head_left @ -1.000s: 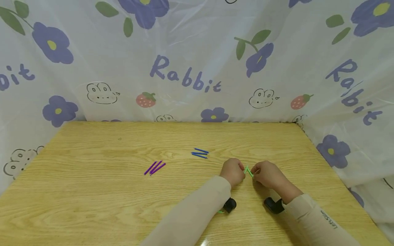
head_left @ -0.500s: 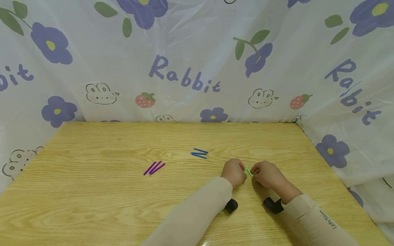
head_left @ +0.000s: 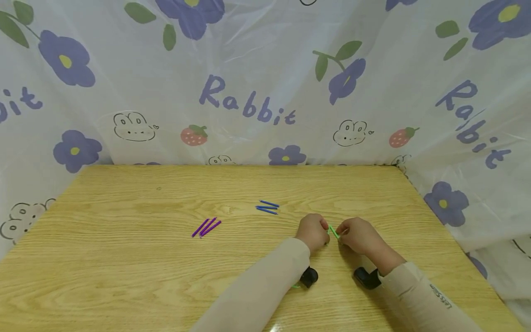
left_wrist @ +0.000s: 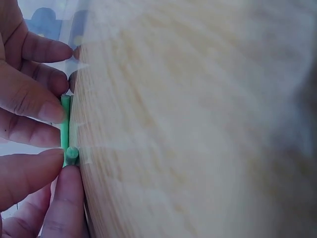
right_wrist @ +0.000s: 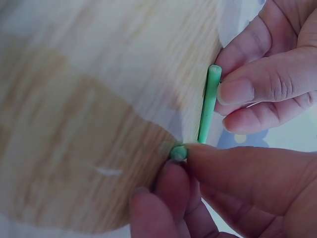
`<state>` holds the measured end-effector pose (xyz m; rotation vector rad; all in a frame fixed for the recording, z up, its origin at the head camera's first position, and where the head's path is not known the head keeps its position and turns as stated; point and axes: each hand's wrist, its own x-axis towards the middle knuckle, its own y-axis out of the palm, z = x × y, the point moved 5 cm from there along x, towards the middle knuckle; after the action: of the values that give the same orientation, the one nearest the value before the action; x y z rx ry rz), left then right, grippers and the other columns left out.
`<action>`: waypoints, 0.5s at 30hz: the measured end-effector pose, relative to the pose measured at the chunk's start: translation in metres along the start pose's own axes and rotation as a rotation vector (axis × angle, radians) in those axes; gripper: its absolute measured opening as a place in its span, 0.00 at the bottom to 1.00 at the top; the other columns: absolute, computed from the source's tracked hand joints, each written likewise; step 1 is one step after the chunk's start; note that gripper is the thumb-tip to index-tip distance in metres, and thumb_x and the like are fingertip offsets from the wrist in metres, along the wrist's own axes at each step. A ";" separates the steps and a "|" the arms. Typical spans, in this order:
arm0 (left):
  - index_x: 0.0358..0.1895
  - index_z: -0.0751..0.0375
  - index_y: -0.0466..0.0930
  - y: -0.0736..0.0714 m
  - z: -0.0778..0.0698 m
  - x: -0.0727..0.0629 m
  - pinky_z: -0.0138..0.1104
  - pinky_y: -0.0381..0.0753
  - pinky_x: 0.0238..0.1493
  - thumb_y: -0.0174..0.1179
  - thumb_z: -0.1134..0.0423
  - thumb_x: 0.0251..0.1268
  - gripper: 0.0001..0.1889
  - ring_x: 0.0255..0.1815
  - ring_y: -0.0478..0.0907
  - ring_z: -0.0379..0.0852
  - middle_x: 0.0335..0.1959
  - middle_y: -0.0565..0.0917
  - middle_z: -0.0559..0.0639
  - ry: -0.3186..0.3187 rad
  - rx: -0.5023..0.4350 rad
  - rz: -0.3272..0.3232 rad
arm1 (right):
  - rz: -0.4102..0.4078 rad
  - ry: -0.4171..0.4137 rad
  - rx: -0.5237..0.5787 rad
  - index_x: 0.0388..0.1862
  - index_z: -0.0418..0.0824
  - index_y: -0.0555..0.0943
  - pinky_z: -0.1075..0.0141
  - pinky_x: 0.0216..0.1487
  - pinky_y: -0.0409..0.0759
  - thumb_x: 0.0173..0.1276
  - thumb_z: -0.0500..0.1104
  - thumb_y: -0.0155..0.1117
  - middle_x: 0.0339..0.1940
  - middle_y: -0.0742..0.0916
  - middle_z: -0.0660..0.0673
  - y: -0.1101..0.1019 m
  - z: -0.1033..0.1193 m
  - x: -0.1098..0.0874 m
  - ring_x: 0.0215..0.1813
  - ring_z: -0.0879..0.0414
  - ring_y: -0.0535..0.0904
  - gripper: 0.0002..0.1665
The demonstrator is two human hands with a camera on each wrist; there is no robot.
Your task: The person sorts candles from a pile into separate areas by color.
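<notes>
Two short, thin green sticks lie close together on the wooden table, their far ends meeting at an angle in the head view. My left hand [head_left: 313, 232] pinches one green stick [right_wrist: 210, 104] between thumb and fingers; most of it is hidden from above. With thumb and finger, my right hand [head_left: 360, 237] pinches the other green stick [head_left: 333, 232], which slants down to the right. From the right wrist, this second stick shows only its round end, low against the wood. A bit of green [head_left: 296, 286] peeks out from beneath the left sleeve.
Three purple sticks [head_left: 206, 228] lie on the table [head_left: 124, 258] left of the hands. Farther back are three blue sticks [head_left: 267, 207]. A patterned white curtain [head_left: 166, 83] hangs behind the table and along its sides. Black wrist cameras [head_left: 309, 277] sit under both wrists.
The left hand's green stick now shows less from above, and the left hand has shifted very slightly. Both hands keep their pinch. The whole head view has drifted a little.
</notes>
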<state>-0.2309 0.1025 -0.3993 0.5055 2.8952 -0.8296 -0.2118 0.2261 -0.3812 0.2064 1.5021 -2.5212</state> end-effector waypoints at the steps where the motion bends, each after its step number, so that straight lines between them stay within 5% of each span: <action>1: 0.32 0.65 0.78 0.000 0.000 0.000 0.31 0.70 0.28 0.65 0.77 0.53 0.07 0.28 0.69 0.44 0.27 0.75 0.49 -0.003 -0.007 0.001 | -0.001 -0.001 0.000 0.42 0.29 0.83 0.56 0.39 0.80 0.61 0.31 0.60 0.37 0.86 0.38 0.000 0.000 0.000 0.38 0.48 0.82 0.11; 15: 0.33 0.65 0.78 0.001 0.001 0.000 0.31 0.69 0.27 0.61 0.80 0.53 0.08 0.29 0.69 0.45 0.29 0.75 0.50 -0.013 -0.074 0.038 | 0.002 -0.003 0.014 0.42 0.29 0.83 0.57 0.37 0.80 0.62 0.33 0.61 0.36 0.87 0.38 0.000 -0.001 -0.001 0.37 0.49 0.82 0.11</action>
<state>-0.2312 0.1026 -0.4002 0.5437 2.8824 -0.7154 -0.2110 0.2273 -0.3817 0.2055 1.4825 -2.5304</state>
